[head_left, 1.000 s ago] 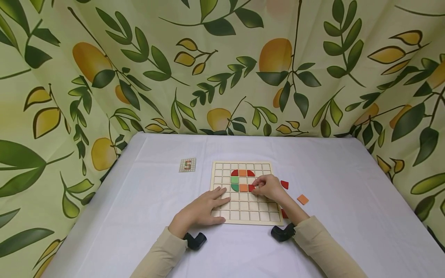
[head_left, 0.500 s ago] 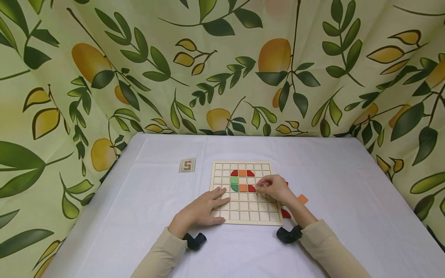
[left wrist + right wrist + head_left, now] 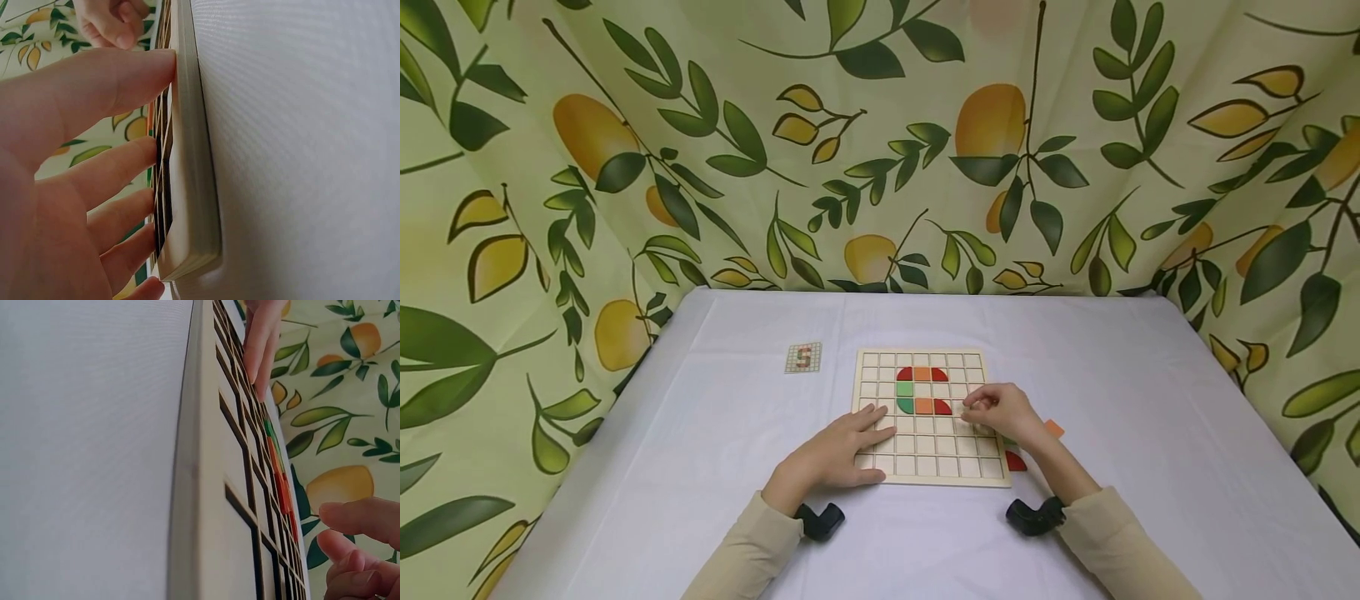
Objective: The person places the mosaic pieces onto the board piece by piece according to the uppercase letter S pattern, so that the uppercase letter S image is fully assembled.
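A wooden grid board (image 3: 917, 468) lies on the table, bearing flat coloured tiles. Its upper row has an orange square (image 3: 922, 374) between two red rounded-corner pieces; a light green square (image 3: 905, 389) is below at left. Under that come a dark green rounded piece (image 3: 905, 406), another orange square (image 3: 923, 406) and a red curved piece (image 3: 943, 407). My left hand (image 3: 842, 448) rests spread on the board's left side, thumb near the front edge (image 3: 194, 206). Over the board's right side, my right hand (image 3: 1003, 410) has bent fingers; its thumb and forefinger (image 3: 353, 515) pinch nothing.
Right of the board lie a loose red piece (image 3: 1016, 462) and an orange square tile (image 3: 1055, 428), partly behind the right forearm. A small card (image 3: 803, 357) with an S pattern on a grid lies back left. A leaf-and-fruit curtain (image 3: 880, 150) stands behind the white-covered table (image 3: 730, 400).
The right hand has let go of the red curved piece in the lower tile row and drawn away to the right. The left hand stays put on the board.
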`<state>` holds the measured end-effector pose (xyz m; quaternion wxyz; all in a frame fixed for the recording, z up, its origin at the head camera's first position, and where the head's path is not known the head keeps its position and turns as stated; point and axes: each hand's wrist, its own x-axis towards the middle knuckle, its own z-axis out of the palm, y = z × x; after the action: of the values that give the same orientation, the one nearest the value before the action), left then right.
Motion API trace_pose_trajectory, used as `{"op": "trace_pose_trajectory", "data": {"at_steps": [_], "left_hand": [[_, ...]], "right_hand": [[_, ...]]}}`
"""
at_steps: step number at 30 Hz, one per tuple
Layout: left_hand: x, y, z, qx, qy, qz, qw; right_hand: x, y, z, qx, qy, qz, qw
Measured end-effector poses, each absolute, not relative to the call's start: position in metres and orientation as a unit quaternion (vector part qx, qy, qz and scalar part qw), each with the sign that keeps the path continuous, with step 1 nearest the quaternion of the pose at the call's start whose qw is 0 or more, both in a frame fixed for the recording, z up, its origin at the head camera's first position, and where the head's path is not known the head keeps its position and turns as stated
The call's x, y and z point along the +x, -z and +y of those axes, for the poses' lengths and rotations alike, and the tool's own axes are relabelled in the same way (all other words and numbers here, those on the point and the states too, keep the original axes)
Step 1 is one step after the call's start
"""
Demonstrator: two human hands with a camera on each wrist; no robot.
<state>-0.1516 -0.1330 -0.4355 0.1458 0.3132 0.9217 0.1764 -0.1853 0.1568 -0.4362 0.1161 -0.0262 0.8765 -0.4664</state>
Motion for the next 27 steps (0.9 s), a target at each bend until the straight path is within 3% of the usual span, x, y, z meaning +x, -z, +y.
{"op": "trace_pose_trajectory", "data": {"at_steps": [27], "left_hand": [[-0.151,0.436,-0.134,0.316,-0.184,0.919,0.147]], "right_hand": [[-0.162,0.44,0.186,0.021,0.455,0.883,0.115]]}}
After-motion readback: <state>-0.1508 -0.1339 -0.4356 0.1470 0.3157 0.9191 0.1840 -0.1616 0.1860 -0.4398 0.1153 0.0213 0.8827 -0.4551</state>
